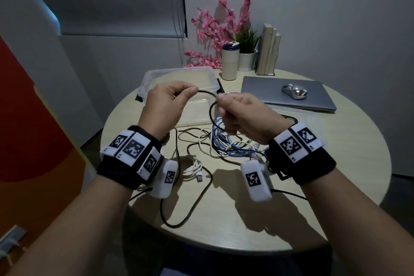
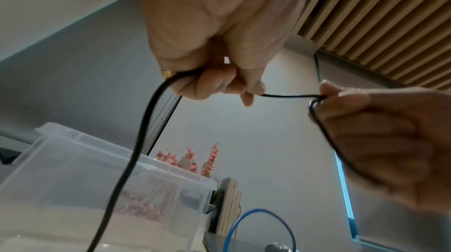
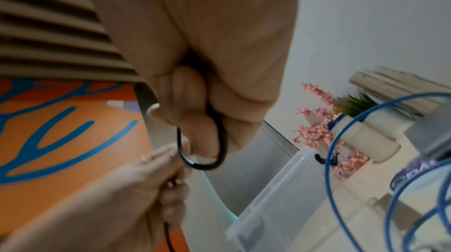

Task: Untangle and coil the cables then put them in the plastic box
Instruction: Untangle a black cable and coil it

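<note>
Both hands are raised above the round table (image 1: pixel 291 186), each pinching the same thin black cable (image 1: pixel 207 92). My left hand (image 1: pixel 167 105) grips it between thumb and fingers; the black cable (image 2: pixel 144 136) trails down from that fist. My right hand (image 1: pixel 240 112) holds a small loop of the black cable (image 3: pixel 202 152) with curled fingers. Below them a tangle of blue cable (image 1: pixel 226 139), white cable (image 1: pixel 193 167) and more black cable lies on the table. The clear plastic box (image 1: pixel 147 80) stands open just beyond the hands.
A closed grey laptop (image 1: pixel 313 103) with a silver mouse (image 1: pixel 294 91) lies at the back right. A white tumbler (image 1: pixel 229 60), a potted plant (image 1: pixel 247 56), pink flowers (image 1: pixel 215 29) and upright books (image 1: pixel 267 49) stand at the far edge.
</note>
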Demonstrator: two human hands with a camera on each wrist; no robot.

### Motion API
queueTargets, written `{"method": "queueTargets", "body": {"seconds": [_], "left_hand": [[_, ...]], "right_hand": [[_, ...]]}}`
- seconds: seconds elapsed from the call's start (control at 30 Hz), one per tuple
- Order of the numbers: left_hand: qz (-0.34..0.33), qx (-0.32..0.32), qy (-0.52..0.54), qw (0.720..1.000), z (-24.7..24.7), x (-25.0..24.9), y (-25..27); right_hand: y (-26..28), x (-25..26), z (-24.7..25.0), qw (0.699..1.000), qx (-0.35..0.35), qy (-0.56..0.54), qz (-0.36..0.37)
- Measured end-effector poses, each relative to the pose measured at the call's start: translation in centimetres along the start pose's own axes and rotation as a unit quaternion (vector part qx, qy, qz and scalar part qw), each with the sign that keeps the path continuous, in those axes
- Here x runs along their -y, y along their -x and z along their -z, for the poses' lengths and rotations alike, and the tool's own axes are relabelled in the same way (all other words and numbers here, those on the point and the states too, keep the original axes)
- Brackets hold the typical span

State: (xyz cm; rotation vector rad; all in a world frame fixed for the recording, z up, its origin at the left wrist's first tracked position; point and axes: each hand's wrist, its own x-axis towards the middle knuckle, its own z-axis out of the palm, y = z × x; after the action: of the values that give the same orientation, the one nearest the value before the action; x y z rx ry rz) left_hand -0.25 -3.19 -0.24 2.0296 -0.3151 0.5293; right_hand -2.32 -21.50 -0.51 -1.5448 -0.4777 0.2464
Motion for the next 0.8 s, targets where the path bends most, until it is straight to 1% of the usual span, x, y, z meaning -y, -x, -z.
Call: {"method": "queueTargets", "body": {"seconds": [0.03,0.1,0.2,0.27,0.33,0.37,0.4,0.43,0.47,0.5,0.53,0.57,0.6,0.7,0.77,0.8], "left_hand": [[0.017,0.008,-0.009,1.000,-0.2,0.4,0.2],[0.042,0.049,-0.017,0.998,-1.1,0.8,0.9],[0.030,0.154,-0.035,0.987,-2.9,0.4,2.8],[0.018,0.237,-0.044,0.970,-3.7,0.0,4.0],[0.004,0.291,-0.065,0.955,-3.9,-0.2,4.6],[-0.003,0.299,-0.074,0.951,-3.8,-0.2,4.6],[-0.006,0.297,-0.079,0.952,-3.7,-0.3,4.5],[-0.005,0.286,-0.077,0.955,-3.4,-0.4,4.4],[-0.004,0.267,-0.070,0.961,-3.1,-0.5,4.1],[-0.009,0.242,-0.062,0.968,-2.8,-0.7,3.9],[-0.017,0.214,-0.055,0.975,-2.5,-0.9,3.6],[-0.026,0.185,-0.047,0.981,-2.2,-1.2,3.3],[-0.033,0.157,-0.038,0.986,-2.1,-1.4,2.9],[-0.048,0.068,-0.029,0.996,-1.6,-1.7,1.9],[-0.046,0.029,-0.025,0.998,-1.5,-1.6,1.3],[-0.041,0.019,-0.019,0.999,-1.5,-1.4,1.1]], "right_hand": [[0.1,0.4,0.1,0.999,-0.016,-0.052,0.005],[0.0,1.4,0.3,0.986,-0.058,-0.152,0.031],[-0.6,2.1,0.5,0.952,-0.114,-0.272,0.082],[-1.0,2.0,0.9,0.943,-0.156,-0.268,0.119],[-1.2,1.8,1.7,0.951,-0.204,-0.183,0.141],[-1.3,1.5,2.3,0.956,-0.233,-0.108,0.143],[-1.3,1.2,2.9,0.955,-0.263,-0.005,0.140],[-1.3,0.8,3.4,0.944,-0.285,0.105,0.128],[-1.2,0.5,3.7,0.932,-0.285,0.197,0.108],[-1.0,0.4,3.8,0.922,-0.268,0.268,0.080],[-0.8,0.2,3.7,0.918,-0.242,0.312,0.050],[-0.6,0.2,3.4,0.920,-0.213,0.328,0.028],[-0.3,0.2,3.0,0.929,-0.183,0.321,0.012],[0.1,0.0,1.6,0.966,-0.113,0.231,-0.013],[0.2,-0.3,1.0,0.979,-0.066,0.190,-0.019],[0.2,-0.5,0.8,0.984,-0.040,0.174,-0.022]]}}
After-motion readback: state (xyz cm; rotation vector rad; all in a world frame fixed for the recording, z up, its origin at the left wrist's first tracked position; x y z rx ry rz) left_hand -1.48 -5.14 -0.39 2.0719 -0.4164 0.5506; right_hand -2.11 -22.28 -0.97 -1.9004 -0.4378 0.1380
